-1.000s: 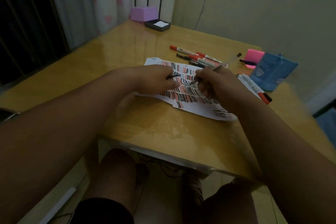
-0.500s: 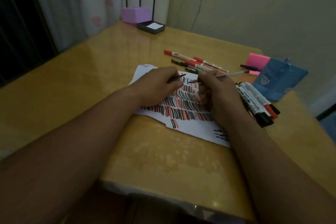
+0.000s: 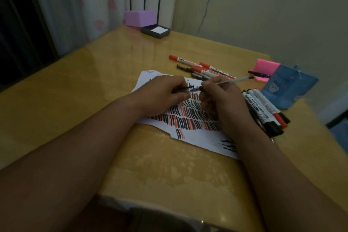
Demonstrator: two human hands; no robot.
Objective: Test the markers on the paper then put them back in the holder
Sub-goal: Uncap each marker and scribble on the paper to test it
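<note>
A white paper covered with black and red strokes lies in the middle of the table. Over it, my right hand grips a thin clear pen, tip pointing left. My left hand pinches a small black pen cap, whose open end nearly meets the pen tip. Red-capped markers lie beyond the paper. A bundle of black and red whiteboard markers lies right of my right wrist. The blue holder stands at the far right.
A pink sticky-note pad with a black pen across it sits behind the holder. A purple box and a dark tray with white notes stand at the table's far corner. The wooden table's near edge lies below my forearms.
The pen tip and the cap have come closer together above the paper. The camera has tilted so the table fills more of the view.
</note>
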